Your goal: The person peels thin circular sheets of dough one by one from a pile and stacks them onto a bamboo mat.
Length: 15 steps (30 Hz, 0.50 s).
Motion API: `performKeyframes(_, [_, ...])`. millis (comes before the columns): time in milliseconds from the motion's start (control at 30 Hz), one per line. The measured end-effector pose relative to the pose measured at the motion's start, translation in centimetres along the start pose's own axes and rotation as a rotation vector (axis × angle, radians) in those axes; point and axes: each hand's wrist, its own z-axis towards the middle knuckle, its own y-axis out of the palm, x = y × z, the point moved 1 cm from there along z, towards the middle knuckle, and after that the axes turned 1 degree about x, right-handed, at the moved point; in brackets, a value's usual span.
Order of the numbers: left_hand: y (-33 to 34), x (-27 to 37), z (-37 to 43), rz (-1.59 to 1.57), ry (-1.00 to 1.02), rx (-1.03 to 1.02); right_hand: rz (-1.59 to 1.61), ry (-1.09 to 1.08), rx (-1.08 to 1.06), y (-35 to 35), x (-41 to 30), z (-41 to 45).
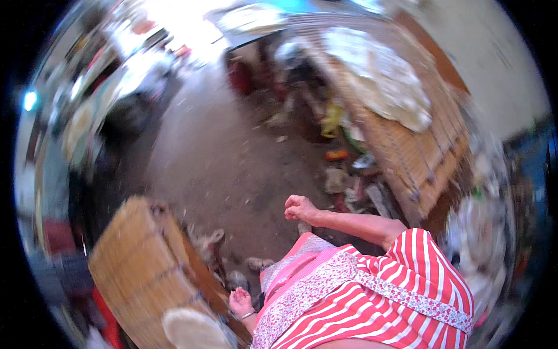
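My right hand (301, 208) hangs over the dirt floor, its fingers curled in and nothing visible in them. Lower down, my left hand (240, 302) is beside my hip with the palm partly showing, fingers half bent, and no object in it. A band circles the left wrist. Nearest to that hand is a bamboo-slat mat (139, 257), which bears a round pale flat sheet (192, 327) like flatbread. To the right, large thin pale sheets (379, 78) overlap on a second bamboo-slat mat (418, 161). Neither hand touches the mats.
The brown floor (209, 161) runs ahead towards a bright opening. Beneath the right mat lie a yellow bag (332, 120), an orange object (336, 155) and blurred clutter. Another pale round sheet (253, 18) rests at the far end. Blurred bags (475, 244) are at the right.
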Motion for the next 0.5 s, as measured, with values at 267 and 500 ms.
performKeyframes(267, [30.0,-10.7,-2.0,0.606,-0.13,-0.761,-0.268,-0.555,0.869,-21.2,1.1,-3.6])
performKeyframes(500, [41.2,-20.6,-8.7,0.754,-0.329,-0.976,-0.421,-0.474,1.198,-32.7,-0.5,-4.1])
